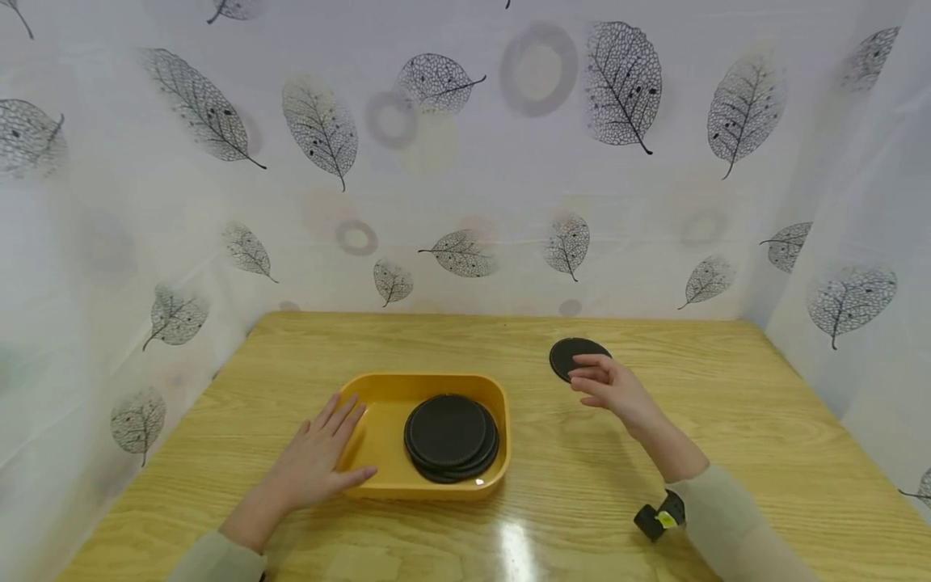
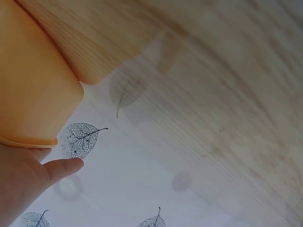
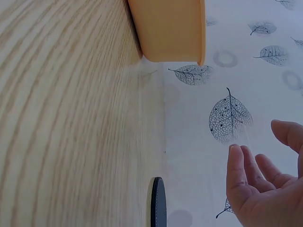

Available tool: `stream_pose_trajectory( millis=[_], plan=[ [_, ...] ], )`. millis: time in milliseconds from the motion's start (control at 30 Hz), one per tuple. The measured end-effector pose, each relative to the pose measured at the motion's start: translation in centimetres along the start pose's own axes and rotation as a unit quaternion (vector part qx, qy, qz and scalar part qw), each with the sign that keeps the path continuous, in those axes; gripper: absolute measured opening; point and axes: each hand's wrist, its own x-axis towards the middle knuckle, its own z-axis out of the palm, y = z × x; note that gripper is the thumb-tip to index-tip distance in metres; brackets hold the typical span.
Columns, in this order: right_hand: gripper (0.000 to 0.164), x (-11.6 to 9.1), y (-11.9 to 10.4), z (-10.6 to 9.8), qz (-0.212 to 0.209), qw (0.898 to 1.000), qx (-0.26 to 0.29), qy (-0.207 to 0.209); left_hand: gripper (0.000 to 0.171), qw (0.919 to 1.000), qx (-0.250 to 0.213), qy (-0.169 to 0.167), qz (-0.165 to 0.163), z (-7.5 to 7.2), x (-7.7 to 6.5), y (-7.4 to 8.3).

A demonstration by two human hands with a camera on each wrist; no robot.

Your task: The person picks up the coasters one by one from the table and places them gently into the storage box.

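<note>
A yellow rectangular tray stands on the table, with a stack of round black stitched coasters at its right end. My left hand rests on the tray's left rim, fingers spread straight. To the right of the tray, one more round black coaster lies flat on the table. My right hand is over the near right side of that coaster, its fingers loosely bent and holding nothing. In the right wrist view the hand is raised off the table, apart from the coaster.
The wooden table meets a pale leaf-printed curtain at the back and both sides. A black wrist device with a yellow-green mark sits by the right sleeve.
</note>
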Motion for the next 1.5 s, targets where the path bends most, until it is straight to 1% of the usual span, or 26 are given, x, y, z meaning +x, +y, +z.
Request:
stream_pose_trajectory(
  millis=[100,367,633,867,1067,1167,1400,1433,1500],
  plan=[
    [0.056,0.4,0.0,-0.4,0.002,1.000,0.002,0.008,0.084,1.0000,0.002,0.000,0.000,0.0,0.0,0.0],
    [0.056,1.7,0.6,-2.1,0.011,0.999,0.031,0.039,0.084,1.0000,-0.004,-0.003,0.001,-0.1,0.1,0.0],
    [0.057,3.2,0.5,-3.4,0.038,0.996,0.022,0.077,0.084,1.0000,-0.006,-0.002,0.001,-0.2,0.1,0.0],
    [0.058,4.8,0.5,-4.5,0.043,0.994,-0.008,0.103,0.084,1.0000,-0.005,-0.003,0.001,-0.3,0.1,0.0],
    [0.061,5.8,1.4,-5.5,0.065,0.991,-0.014,0.120,0.084,1.0000,-0.009,-0.003,0.001,-0.4,0.0,0.1],
    [0.059,6.0,1.9,-5.8,0.069,0.989,-0.033,0.127,0.083,0.9999,-0.010,0.001,0.003,-0.3,0.0,0.1],
    [0.057,6.1,2.9,-5.9,0.074,0.987,-0.070,0.127,0.083,0.9998,-0.006,0.013,0.011,-0.3,-0.1,0.3],
    [0.057,6.2,3.0,-5.9,0.074,0.986,-0.079,0.126,0.082,0.9998,-0.006,0.012,0.011,-0.3,-0.1,0.3],
    [0.057,6.3,3.1,-5.9,0.077,0.983,-0.115,0.122,0.082,0.9999,-0.007,0.011,0.008,-0.4,-0.2,0.3]
  ],
)
